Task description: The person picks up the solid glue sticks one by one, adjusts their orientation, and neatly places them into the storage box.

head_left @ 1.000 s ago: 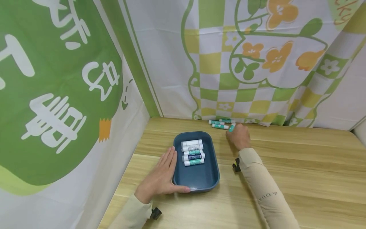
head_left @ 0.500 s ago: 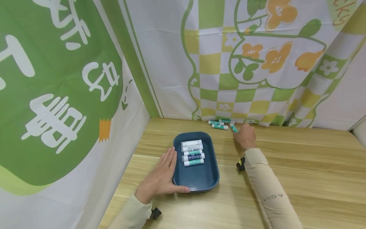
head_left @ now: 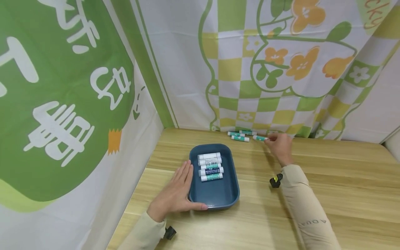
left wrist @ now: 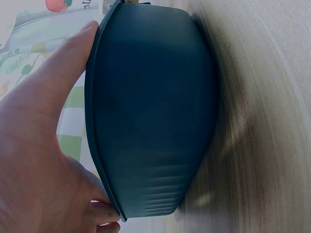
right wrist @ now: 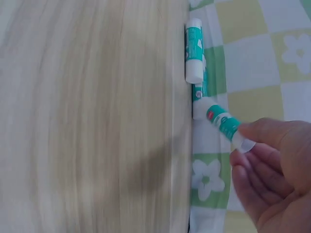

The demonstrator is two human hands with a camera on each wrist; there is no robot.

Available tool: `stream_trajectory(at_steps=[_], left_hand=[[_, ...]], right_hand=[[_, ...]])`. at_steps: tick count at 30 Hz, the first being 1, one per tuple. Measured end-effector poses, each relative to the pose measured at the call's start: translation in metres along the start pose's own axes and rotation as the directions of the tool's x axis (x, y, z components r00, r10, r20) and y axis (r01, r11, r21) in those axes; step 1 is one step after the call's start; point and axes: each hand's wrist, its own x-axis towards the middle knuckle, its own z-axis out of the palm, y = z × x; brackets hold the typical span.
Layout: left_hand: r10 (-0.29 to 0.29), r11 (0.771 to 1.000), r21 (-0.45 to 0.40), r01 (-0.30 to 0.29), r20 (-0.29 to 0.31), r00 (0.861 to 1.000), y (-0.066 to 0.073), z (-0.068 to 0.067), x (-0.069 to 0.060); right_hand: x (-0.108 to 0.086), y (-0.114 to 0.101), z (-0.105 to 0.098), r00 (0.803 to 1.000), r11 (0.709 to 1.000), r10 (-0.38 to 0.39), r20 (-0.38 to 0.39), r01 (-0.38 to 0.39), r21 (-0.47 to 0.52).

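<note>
My left hand (head_left: 175, 192) rests against the side of a dark blue plastic tray (head_left: 229, 189), its fingers straight along the left rim and its thumb at the near edge; the left wrist view shows the tray's outer wall (left wrist: 150, 97). Several lip balm tubes (head_left: 211, 177) lie side by side in the tray. My right hand (head_left: 280, 147) pinches the end of a white lip balm with a green label (head_left: 259, 138), seen tilted in the right wrist view (right wrist: 224, 121). Just left of it, three similar lip balms (head_left: 240, 138) lie on the tabletop by the curtain.
A wooden table (head_left: 328, 187) carries everything. Along its far edge hangs a checked, flowered curtain (head_left: 250, 73); a green and white cloth (head_left: 93, 146) hangs at the left.
My right hand has shifted to the right with the lip balm, which has swung round to lie crosswise, away from the three others. My left hand and the tray have stayed put.
</note>
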Motion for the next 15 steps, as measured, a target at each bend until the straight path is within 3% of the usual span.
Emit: stream_trajectory(at_steps=[6,15], left_hand=[[-0.003,1.000,-0.001,0.003,0.007,1.000,0.000,0.000,-0.001],[0.001,1.000,0.007,-0.001,0.002,1.000,0.000,-0.001,0.000]], right_hand=[[-0.005,0.001,-0.010,0.999,0.998,-0.008,0.034,0.006,0.060],[-0.010,-0.014,-0.029,0.996,0.995,-0.086,0.010,0.085,0.048]])
